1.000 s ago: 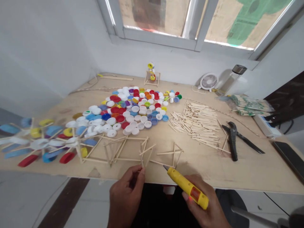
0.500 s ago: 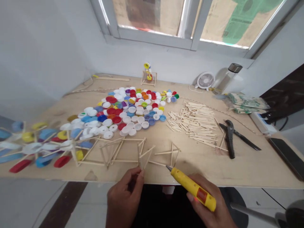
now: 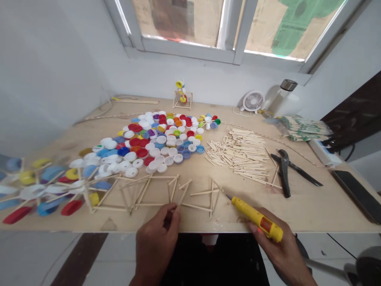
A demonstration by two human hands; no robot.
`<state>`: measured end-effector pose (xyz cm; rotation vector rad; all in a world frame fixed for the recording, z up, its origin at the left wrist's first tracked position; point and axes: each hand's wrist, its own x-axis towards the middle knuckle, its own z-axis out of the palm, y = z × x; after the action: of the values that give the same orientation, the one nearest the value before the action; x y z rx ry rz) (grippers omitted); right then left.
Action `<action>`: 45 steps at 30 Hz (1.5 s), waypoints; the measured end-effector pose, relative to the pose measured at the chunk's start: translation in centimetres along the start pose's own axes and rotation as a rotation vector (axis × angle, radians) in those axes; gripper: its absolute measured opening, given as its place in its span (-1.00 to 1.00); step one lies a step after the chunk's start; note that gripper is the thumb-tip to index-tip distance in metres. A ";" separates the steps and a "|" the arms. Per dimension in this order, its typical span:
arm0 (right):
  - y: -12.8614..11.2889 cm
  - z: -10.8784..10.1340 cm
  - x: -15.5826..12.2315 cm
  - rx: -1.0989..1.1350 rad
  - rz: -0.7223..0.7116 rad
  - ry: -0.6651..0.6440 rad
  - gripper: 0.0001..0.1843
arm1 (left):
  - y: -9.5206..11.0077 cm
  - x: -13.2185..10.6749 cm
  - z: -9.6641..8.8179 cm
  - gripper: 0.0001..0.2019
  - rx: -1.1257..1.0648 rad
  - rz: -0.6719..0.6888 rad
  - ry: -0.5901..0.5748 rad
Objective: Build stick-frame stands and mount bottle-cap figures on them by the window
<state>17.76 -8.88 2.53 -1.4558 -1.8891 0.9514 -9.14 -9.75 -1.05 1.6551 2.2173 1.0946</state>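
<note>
My left hand (image 3: pixel 159 238) pinches a small joined piece of thin wooden sticks (image 3: pixel 185 191) between thumb and fingertips, just above the table's front edge. My right hand (image 3: pixel 278 238) is wrapped around a yellow pen-shaped hot glue gun (image 3: pixel 253 214), its dark nozzle pointing up and left. Close to the nozzle lies an open stick frame (image 3: pixel 211 196); the two are apart. Left of the held piece, square stick frames (image 3: pixel 143 190) stand on the table, beside colourful bottle-cap wheels (image 3: pixel 56 186) mounted on sticks.
A large spread of bottle caps (image 3: pixel 154 143) covers the table's middle left. Right of it lie a pile of cut sticks (image 3: pixel 247 151), black-handled cutters (image 3: pixel 285 172) and a phone (image 3: pixel 355 194). A small fan (image 3: pixel 253 101), a bottle (image 3: pixel 279 99) and bagged sticks (image 3: pixel 305 128) stand behind.
The glue gun has moved right and slightly up, its nozzle drawing away from the stick frame. My left hand keeps its pinch on the stick piece. The whole view has shifted slightly.
</note>
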 end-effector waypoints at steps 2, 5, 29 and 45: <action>0.1 0.3 0.2 0.006 -0.002 -0.011 -0.72 | 0.2 0.2 0.0 -0.75 0.005 -0.008 0.008; 0.3 0.6 0.4 -0.006 -0.020 -0.012 -0.73 | 0.2 0.4 0.1 -0.75 0.016 -0.012 0.031; 0.9 0.6 1.1 -0.013 -0.044 -0.033 -0.74 | -1.0 0.9 -0.2 -0.77 0.175 -0.031 0.056; 1.3 0.1 2.7 -0.069 -0.093 -0.017 -0.72 | -0.1 -0.8 -0.3 -0.86 0.072 0.196 0.234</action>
<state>17.76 -6.07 1.49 -1.3898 -2.0014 0.8660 -9.10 -10.60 -1.14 1.8958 2.2952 1.3333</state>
